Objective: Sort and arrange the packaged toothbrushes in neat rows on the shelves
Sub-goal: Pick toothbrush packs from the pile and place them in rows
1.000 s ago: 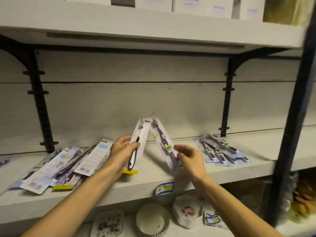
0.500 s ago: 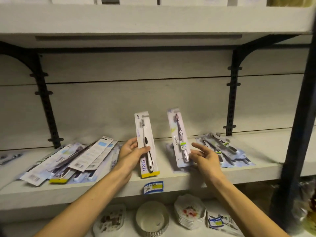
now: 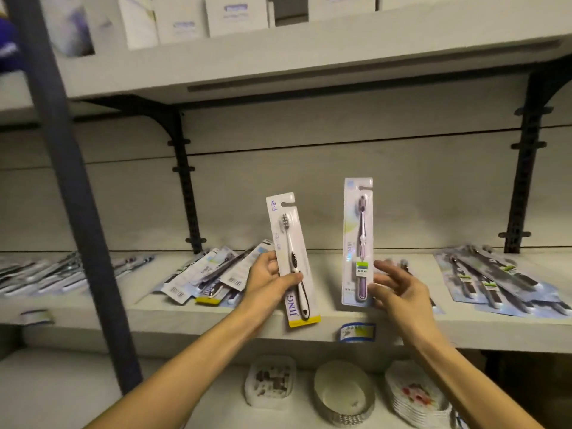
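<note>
**Two packs held up at the middle shelf**

The shelf (image 3: pixel 402 331) ran across the view, a dark post (image 3: pixel 71 181) crossing in front of it at left. White boxes (image 3: pixel 198 17) stood on the board above. Loose toothbrush packs lay in three groups on the shelf: a flat spread at right (image 3: pixel 495 280), a jumbled pile (image 3: pixel 210 274) left of centre, and a blurred scatter (image 3: pixel 46 274) behind the post.

The left hand (image 3: pixel 272 280) gripped a white pack (image 3: pixel 292 261) marked JING, thumb across its face, fingers behind. The pack stood near upright, tilted slightly left, its yellow foot hanging past the shelf edge.

The right hand (image 3: pixel 399 289) held a purple pack (image 3: pixel 358 243) upright by its lower right edge, thumb at the side; upper fingers spread loose. Whether its foot touched the shelf could not be told.

A blue price tag (image 3: pixel 356 332) sat on the shelf lip between the forearms. Below: a tray (image 3: pixel 269 382), a round tin (image 3: pixel 343 394), stacked plates (image 3: pixel 418 397).
</note>
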